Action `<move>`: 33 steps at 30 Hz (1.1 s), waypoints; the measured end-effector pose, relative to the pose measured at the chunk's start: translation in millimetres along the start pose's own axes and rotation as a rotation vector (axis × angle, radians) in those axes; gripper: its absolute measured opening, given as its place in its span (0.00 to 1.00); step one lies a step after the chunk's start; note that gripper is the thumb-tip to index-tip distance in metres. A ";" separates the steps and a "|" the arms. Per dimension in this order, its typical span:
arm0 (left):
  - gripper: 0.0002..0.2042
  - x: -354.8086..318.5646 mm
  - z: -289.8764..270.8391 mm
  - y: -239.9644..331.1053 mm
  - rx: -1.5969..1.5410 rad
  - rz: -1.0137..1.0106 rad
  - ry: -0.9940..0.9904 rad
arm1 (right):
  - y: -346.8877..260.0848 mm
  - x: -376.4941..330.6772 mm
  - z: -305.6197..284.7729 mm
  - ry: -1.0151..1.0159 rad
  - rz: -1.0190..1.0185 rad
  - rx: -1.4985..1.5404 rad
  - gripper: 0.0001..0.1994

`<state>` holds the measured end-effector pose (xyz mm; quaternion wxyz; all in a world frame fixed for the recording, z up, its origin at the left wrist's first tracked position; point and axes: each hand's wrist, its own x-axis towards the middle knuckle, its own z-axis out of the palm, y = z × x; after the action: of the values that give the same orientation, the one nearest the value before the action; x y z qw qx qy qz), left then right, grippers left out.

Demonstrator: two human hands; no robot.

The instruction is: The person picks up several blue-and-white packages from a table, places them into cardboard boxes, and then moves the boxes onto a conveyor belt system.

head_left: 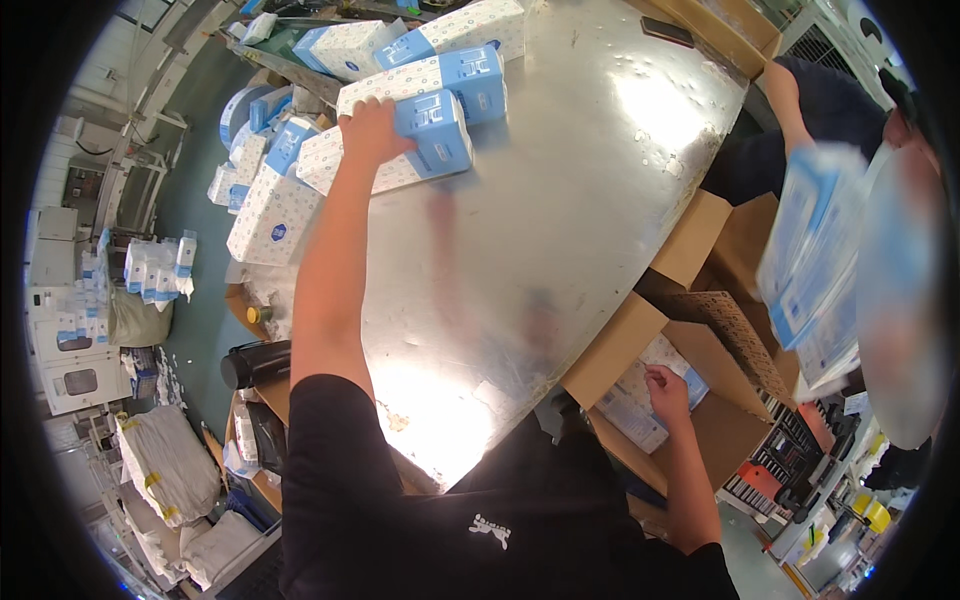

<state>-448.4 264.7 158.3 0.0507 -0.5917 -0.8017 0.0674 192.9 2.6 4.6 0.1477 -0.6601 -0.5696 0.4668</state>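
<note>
1. The right hand (668, 392) lies nearest, fingers spread flat on a white-and-blue pack (640, 400) inside the open cardboard box (690, 330) at the metal worktop's (560, 200) right edge.
2. The left hand (372, 130) grips a blue-and-white packet (425, 145), fingers curled over it, at the worktop's far left edge among stacked packets (440, 50).

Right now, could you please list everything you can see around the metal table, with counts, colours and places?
metal table: one, shiny silver, centre.
packs: a pile, too many overlapping to count, white and blue, at the table's far left end.
cardboard box: one, brown, open, off the table's right edge, white and blue packs inside.
co-worker: one, dark top, at the right, holding blurred white and blue packs.
sacks: several, white, on the floor at lower left.
left hand: on a pack in the pile.
right hand: inside the cardboard box, on a pack.
</note>
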 end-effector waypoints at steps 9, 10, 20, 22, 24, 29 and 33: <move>0.44 9.3 4.7 45.5 0.178 0.411 -0.364 | -159.8 10.3 52.2 0.019 -0.269 0.049 0.13; 0.43 -8.8 -12.1 76.8 0.009 0.567 -0.349 | -181.2 13.6 59.7 0.036 -0.342 -0.006 0.16; 0.49 70.4 13.6 -44.6 0.031 0.039 -0.188 | -280.2 89.9 140.3 0.434 -0.052 0.529 0.56; 0.44 69.6 26.5 -72.3 -0.223 0.156 -0.228 | -285.8 104.6 139.0 0.402 0.033 0.593 0.56; 0.44 35.3 46.1 -28.3 -0.458 0.335 -0.284 | -322.7 101.8 126.7 0.325 0.221 0.684 0.55; 0.48 -84.0 8.2 18.3 -0.911 0.634 -0.594 | -280.7 135.8 125.3 0.141 0.026 0.774 0.50; 0.51 -13.3 -1.6 -137.6 -0.316 -0.073 -0.227 | -294.2 136.0 116.7 0.237 -0.188 0.403 0.49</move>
<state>-573.8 212.1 183.0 -0.1312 -0.5514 -0.8238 0.0049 -90.9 174.7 96.7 0.3849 -0.6114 -0.5026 0.4748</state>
